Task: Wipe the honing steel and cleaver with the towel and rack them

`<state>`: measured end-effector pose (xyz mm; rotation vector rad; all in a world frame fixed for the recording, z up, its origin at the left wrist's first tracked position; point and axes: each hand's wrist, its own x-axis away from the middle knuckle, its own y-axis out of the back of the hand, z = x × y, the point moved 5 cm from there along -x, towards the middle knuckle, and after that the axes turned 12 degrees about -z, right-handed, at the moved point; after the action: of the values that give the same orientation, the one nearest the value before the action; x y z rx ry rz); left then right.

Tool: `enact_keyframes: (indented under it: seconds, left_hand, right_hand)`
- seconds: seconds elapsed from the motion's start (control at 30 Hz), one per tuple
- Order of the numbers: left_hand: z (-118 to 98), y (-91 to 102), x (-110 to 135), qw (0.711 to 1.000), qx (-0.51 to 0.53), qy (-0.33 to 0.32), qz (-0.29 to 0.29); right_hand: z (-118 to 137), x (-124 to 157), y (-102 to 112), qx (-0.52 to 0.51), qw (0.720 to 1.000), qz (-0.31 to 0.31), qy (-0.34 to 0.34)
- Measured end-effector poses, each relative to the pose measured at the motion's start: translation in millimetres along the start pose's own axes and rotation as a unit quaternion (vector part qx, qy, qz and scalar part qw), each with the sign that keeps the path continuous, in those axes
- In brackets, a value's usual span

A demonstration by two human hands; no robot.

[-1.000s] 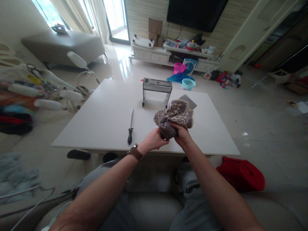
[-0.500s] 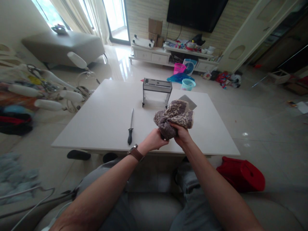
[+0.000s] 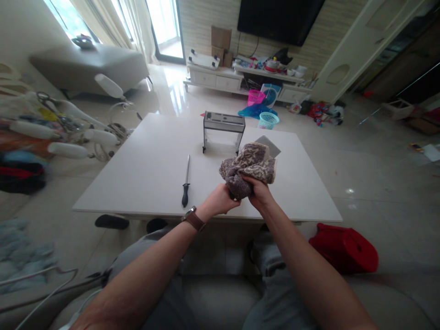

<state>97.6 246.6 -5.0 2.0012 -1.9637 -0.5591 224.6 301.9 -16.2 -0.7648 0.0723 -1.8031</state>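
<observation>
Both my hands are raised over the near edge of the white table (image 3: pixel 144 169). My right hand (image 3: pixel 260 193) is closed on a brown patterned towel (image 3: pixel 250 166) that wraps a broad knife blade (image 3: pixel 270 145), whose grey tip shows above the cloth. My left hand (image 3: pixel 222 200) is closed around something dark at the towel's lower end, probably the knife's handle; it is mostly hidden. A honing steel (image 3: pixel 186 181) with a black handle lies on the table to the left of my hands. A metal and clear knife block (image 3: pixel 223 131) stands behind the towel.
A red bag (image 3: pixel 345 250) lies on the floor at the right. Clutter and a white rack (image 3: pixel 68 128) stand at the left. A TV cabinet (image 3: pixel 240 78) and coloured baskets (image 3: pixel 268 120) are beyond the table. My knees are below the table edge.
</observation>
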Motion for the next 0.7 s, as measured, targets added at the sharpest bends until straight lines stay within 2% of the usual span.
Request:
enact_keyframes:
  seconds: [0.13,0.23,0.5,0.6,0.7]
  left_hand:
    - [-4.0,0.3,0.1,1.0,-0.011,0.004,0.01]
    - [-8.2,1.4,1.4,0.999,-0.019,0.028,0.031]
    - [-13.4,14.4,3.3,0.993,-0.081,-0.009,0.079]
    - [-10.1,28.9,1.4,0.989,-0.109,-0.012,0.101]
    - [-4.7,43.2,0.4,0.981,-0.143,-0.009,0.131]
  right_hand:
    - [4.1,-4.6,0.8,-0.009,1.0,0.002,0.004]
    - [17.1,-14.7,4.8,-0.02,1.0,0.003,0.011]
    - [88.2,-51.3,35.5,-0.055,0.992,0.023,0.109]
    - [104.4,-54.1,48.0,-0.002,0.993,0.022,0.115]
    - [105.5,-49.3,56.5,0.093,0.992,0.025,0.076]
